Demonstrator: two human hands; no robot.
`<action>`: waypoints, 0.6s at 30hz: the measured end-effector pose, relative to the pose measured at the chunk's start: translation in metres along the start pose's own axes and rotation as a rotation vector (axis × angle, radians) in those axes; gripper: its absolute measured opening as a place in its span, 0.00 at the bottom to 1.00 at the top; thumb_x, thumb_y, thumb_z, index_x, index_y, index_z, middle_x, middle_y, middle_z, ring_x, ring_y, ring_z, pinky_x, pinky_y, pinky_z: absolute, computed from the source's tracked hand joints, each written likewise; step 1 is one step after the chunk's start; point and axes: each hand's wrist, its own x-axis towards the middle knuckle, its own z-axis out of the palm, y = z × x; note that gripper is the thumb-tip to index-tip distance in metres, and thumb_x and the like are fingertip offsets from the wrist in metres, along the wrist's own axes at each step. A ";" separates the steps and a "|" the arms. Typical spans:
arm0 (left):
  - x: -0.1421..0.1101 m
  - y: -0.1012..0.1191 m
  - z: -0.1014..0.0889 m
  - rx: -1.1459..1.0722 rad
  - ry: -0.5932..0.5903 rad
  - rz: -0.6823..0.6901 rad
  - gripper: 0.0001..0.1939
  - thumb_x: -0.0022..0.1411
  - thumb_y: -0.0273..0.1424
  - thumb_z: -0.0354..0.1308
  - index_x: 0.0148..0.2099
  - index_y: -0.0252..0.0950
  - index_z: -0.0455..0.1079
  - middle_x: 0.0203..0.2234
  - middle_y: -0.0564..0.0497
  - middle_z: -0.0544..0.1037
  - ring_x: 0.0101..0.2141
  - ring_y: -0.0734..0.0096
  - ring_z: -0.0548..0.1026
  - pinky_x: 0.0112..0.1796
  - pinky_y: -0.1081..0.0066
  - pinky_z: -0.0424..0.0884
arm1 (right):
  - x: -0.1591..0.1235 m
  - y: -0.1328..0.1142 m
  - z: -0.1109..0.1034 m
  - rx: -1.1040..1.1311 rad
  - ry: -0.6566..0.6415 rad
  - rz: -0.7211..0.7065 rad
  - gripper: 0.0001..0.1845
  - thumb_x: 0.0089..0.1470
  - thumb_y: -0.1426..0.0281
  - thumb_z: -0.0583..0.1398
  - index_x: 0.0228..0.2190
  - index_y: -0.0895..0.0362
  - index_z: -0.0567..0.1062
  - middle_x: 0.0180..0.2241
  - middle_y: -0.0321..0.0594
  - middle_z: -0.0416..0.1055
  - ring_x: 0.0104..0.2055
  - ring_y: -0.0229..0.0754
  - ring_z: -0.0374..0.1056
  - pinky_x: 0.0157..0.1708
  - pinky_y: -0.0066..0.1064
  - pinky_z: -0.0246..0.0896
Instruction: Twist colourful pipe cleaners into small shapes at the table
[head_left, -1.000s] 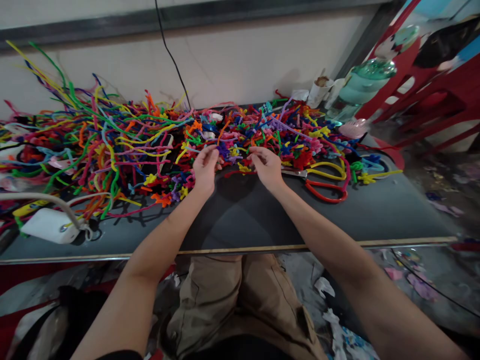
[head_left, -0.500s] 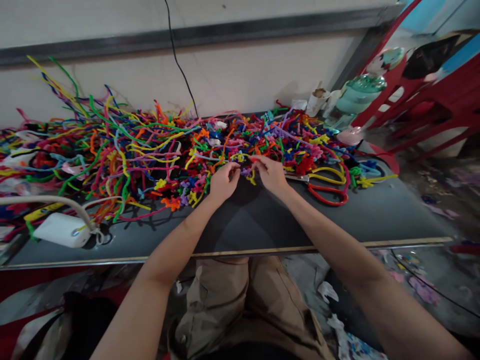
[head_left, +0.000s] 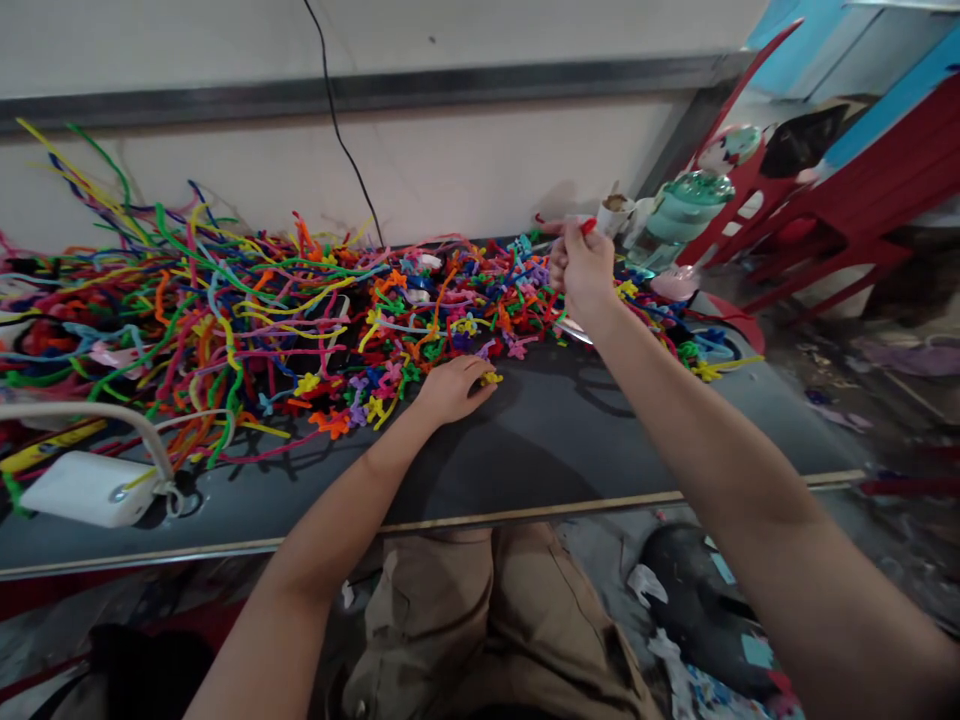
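Observation:
My left hand [head_left: 456,388] rests low over the dark table, its fingers closed on a small yellow pipe cleaner piece [head_left: 491,378] that pokes out at the fingertips. Farther right and higher, my right hand [head_left: 586,268] is wrapped round a pair of scissors [head_left: 573,327]. A bit of red handle shows above that fist and the silver blade below it; the rest of the scissors is hidden by the hand. Behind both hands spreads a heap of twisted pipe cleaners [head_left: 390,375] in many colours, some shaped into little flowers.
A white power adapter [head_left: 90,490] with a thick cable lies at the left front of the table [head_left: 517,470]. Toward the back right stand a paper cup [head_left: 615,213] and a green clear bottle [head_left: 682,215]. Red chairs [head_left: 847,240] are beyond.
The scissors have left the table and are now in my right hand, raised toward the back. My left hand has come slightly nearer with the yellow piece. The view has shifted a little.

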 end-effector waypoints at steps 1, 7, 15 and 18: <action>0.000 0.000 0.000 0.014 -0.023 0.015 0.14 0.65 0.37 0.54 0.48 0.35 0.72 0.44 0.43 0.78 0.44 0.61 0.76 0.43 0.66 0.73 | 0.003 -0.011 0.003 0.055 0.012 0.012 0.31 0.55 0.39 0.49 0.33 0.53 0.71 0.15 0.26 0.46 0.14 0.29 0.45 0.14 0.25 0.41; 0.003 -0.002 0.002 0.057 -0.090 0.007 0.12 0.65 0.35 0.54 0.48 0.36 0.72 0.44 0.45 0.78 0.46 0.64 0.76 0.44 0.68 0.72 | 0.031 -0.077 0.020 0.267 0.101 -0.019 0.26 0.61 0.47 0.47 0.31 0.55 0.69 0.14 0.23 0.45 0.12 0.29 0.38 0.11 0.24 0.33; 0.003 -0.003 0.002 0.069 -0.068 -0.017 0.11 0.66 0.33 0.53 0.48 0.36 0.72 0.44 0.46 0.78 0.44 0.66 0.76 0.41 0.71 0.72 | 0.046 -0.085 -0.009 -0.217 -0.447 -0.349 0.34 0.41 0.98 0.57 0.44 0.56 0.74 0.37 0.24 0.76 0.35 0.23 0.69 0.29 0.12 0.57; 0.003 -0.001 0.001 0.069 -0.073 -0.034 0.11 0.66 0.33 0.53 0.48 0.37 0.72 0.45 0.46 0.78 0.44 0.66 0.76 0.40 0.71 0.72 | 0.052 -0.073 -0.023 -0.386 -0.333 -0.219 0.39 0.43 0.98 0.52 0.52 0.56 0.71 0.50 0.34 0.75 0.50 0.30 0.70 0.39 0.17 0.63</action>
